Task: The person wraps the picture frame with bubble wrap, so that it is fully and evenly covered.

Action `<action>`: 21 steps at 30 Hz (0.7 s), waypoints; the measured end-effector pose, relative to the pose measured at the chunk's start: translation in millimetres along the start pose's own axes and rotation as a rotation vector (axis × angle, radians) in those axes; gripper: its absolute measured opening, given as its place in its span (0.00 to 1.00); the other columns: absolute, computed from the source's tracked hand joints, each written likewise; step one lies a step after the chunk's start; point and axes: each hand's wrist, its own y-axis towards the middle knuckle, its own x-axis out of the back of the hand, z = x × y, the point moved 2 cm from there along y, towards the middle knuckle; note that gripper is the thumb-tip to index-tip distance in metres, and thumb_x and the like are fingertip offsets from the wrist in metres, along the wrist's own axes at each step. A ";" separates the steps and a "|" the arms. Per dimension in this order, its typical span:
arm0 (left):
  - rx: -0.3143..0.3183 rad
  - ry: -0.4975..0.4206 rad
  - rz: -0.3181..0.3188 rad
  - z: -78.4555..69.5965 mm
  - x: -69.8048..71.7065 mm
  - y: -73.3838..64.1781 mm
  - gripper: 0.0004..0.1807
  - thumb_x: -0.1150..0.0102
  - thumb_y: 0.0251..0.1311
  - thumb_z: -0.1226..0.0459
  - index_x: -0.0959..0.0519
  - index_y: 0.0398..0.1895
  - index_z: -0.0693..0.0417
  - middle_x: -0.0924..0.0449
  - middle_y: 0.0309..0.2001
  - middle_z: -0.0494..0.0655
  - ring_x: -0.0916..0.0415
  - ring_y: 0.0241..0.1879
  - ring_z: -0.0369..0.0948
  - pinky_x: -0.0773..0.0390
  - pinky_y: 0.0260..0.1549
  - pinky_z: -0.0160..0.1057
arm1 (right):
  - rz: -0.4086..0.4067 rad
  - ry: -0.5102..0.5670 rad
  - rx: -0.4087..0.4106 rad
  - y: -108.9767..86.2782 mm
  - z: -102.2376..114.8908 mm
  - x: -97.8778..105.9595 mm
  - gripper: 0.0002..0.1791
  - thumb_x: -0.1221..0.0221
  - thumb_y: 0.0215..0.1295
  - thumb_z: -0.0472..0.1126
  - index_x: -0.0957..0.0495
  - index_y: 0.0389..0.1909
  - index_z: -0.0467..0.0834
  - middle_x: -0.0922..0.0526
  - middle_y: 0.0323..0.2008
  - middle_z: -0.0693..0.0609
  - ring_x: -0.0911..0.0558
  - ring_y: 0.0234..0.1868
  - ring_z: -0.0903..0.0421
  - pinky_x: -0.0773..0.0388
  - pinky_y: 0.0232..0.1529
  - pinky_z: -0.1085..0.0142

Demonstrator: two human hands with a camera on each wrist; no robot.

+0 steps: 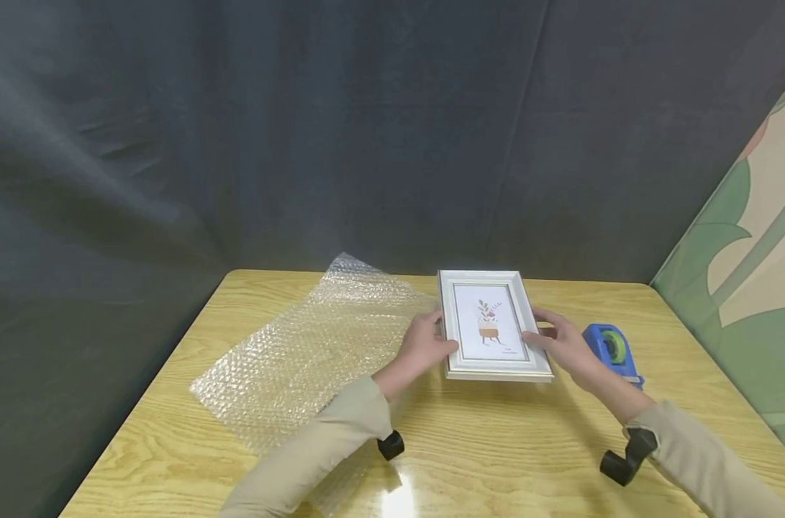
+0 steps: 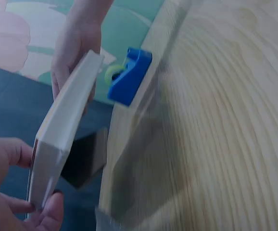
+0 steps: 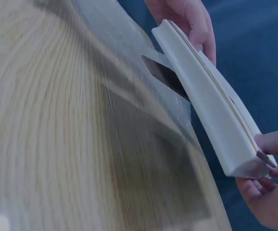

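Observation:
A white picture frame (image 1: 453, 324) with a potted-plant print is held tilted above the table between both hands. My left hand (image 1: 423, 344) grips its left edge, thumb on the front. On the opposite edge my right hand (image 1: 565, 348) pinches it, thumb on the front and fingers reaching behind. Seen edge-on in the left wrist view, the frame (image 2: 67, 113) has a dark stand flap (image 2: 87, 158) jutting from its back. That flap (image 3: 164, 76) also shows in the right wrist view. The fingers behind the frame are partly hidden.
A sheet of bubble wrap (image 1: 301, 352) lies across the left of the wooden table (image 1: 483, 453), partly under the left forearm. A blue tape dispenser (image 1: 599, 345) with a greenish roll stands right of the right hand. Dark curtain (image 1: 366, 144) hangs behind the table.

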 end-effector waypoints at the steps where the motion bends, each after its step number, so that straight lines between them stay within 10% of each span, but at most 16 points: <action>1: -0.005 -0.011 0.006 2.2 6.0 -0.5 0.33 0.40 0.40 0.74 0.30 0.58 0.57 0.31 0.49 0.60 0.24 0.30 0.39 0.22 0.24 0.29 | 0.009 0.002 0.007 1.5 2.9 -2.8 0.36 0.45 0.64 0.42 0.50 0.66 0.31 0.40 0.60 0.33 0.30 0.52 0.40 0.23 0.38 0.68; 21: 0.092 -0.037 -0.106 58.3 101.2 -22.2 0.34 0.43 0.40 0.73 0.31 0.59 0.60 0.30 0.51 0.60 0.22 0.36 0.48 0.20 0.30 0.37 | 0.167 0.223 0.106 29.7 45.7 -87.2 0.40 0.46 0.53 0.28 0.52 0.67 0.31 0.47 0.66 0.35 0.41 0.64 0.38 0.33 0.58 0.51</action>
